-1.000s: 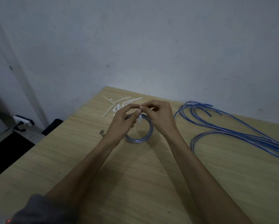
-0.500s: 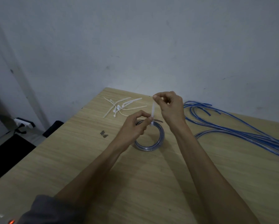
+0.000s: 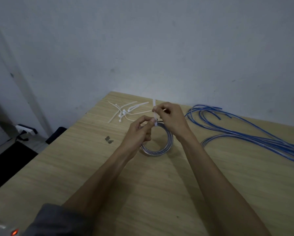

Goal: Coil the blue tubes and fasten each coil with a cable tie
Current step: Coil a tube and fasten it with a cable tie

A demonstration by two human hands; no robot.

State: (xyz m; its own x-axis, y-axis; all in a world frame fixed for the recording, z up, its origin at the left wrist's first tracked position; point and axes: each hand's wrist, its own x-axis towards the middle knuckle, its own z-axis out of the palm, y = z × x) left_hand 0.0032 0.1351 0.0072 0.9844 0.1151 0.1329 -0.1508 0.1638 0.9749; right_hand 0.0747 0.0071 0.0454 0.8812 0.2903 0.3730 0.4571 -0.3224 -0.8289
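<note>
A small coil of blue tube [image 3: 161, 149] lies on the wooden table [image 3: 142, 193]. A white cable tie [image 3: 154, 109] is looped around the coil's far side and stands upright. My left hand [image 3: 139, 132] pinches the coil and the tie's head at that spot. My right hand [image 3: 170, 119] grips the tie's tail just above, with the tail's end sticking up past the fingers. Several loose blue tubes [image 3: 245, 135] lie uncoiled to the right.
A loose pile of white cable ties [image 3: 124, 112] lies at the table's far left corner. A small dark scrap [image 3: 108, 139] sits left of my hands. The wall stands just behind the table. A power strip [image 3: 25, 131] lies on the floor to the left.
My right hand drew the tie's tail upward out of the head, then slid back down the tail toward the coil. My left hand stayed pinched on the coil.
</note>
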